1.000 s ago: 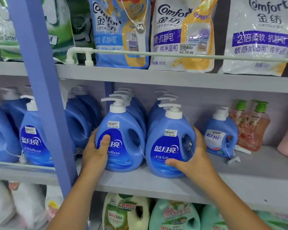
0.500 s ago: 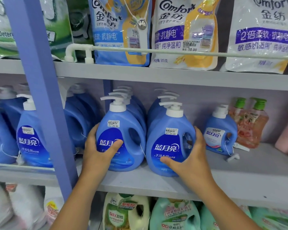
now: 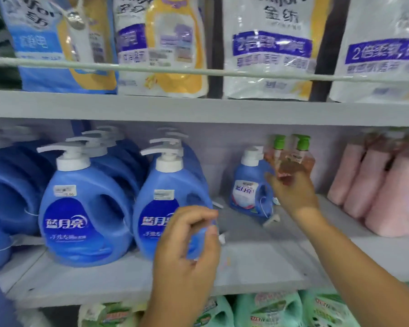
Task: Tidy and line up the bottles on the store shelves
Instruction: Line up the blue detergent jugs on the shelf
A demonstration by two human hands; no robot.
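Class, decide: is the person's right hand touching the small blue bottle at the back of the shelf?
Cannot tell. In the head view the right hand overlaps the small blue bottle's right edge, but motion blur hides whether they meet.

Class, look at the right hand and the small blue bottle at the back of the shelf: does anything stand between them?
Nothing visible does. The right hand is raised just right of the small blue bottle, in front of the orange bottles, with no object between hand and bottle.

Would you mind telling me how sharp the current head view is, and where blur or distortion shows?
Head view: motion blur throughout; both hands smear, the right hand worst, against the orange pump bottles; the refill pouches' print is unreadable; the blue detergent bottle is clearest; wide-angle bowing curves the rail.
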